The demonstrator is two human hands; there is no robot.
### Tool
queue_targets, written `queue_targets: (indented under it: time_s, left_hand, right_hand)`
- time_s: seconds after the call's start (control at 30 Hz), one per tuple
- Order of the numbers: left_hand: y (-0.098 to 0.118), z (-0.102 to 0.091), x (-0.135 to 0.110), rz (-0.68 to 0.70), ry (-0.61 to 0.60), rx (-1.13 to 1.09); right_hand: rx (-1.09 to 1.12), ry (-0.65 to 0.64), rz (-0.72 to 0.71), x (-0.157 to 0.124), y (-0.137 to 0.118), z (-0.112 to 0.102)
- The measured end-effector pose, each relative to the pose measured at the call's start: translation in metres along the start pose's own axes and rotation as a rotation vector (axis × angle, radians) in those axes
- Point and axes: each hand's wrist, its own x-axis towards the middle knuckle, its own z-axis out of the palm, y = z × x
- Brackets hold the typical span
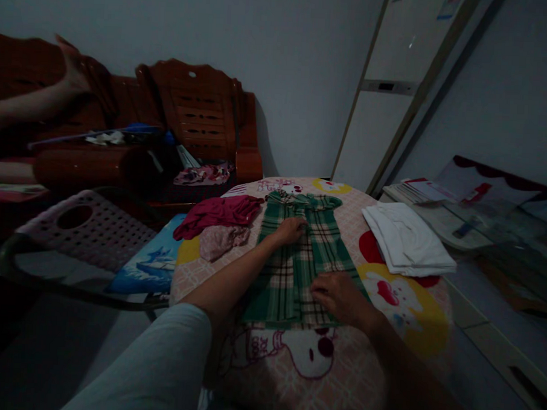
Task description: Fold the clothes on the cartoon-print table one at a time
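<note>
A green plaid garment lies flat, folded lengthwise, on a round table covered with a pink cartoon-print cloth. My left hand rests palm down on the garment's upper middle, fingers stretched out. My right hand lies flat on its lower right part, fingers spread toward the left. Neither hand holds anything.
A folded white cloth sits on the table's right side. A dark red garment and a pinkish one lie at the left. A perforated stool, a wooden sofa, a glass-topped counter and another person's raised hand surround the table.
</note>
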Motion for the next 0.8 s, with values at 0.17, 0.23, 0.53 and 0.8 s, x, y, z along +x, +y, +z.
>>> queue_targets:
  time_s: [0.17,0.23,0.53,0.8]
  left_hand:
    - [0.022,0.004,0.012,-0.02,-0.094,0.05]
    - [0.024,0.004,0.028,-0.065,-0.093,0.042]
    - [0.016,0.005,0.083,-0.198,0.021,-0.09]
    - [0.01,0.005,0.104,-0.198,0.091,-0.122]
  right_hand:
    - [-0.084,-0.079,0.141,-0.02,0.006,0.005]
    - [-0.142,-0.072,0.169,-0.027,0.005,0.013]
    - [0.004,0.008,0.202,-0.034,0.014,0.02]
    - [0.286,0.023,0.29,-0.018,0.0,0.012]
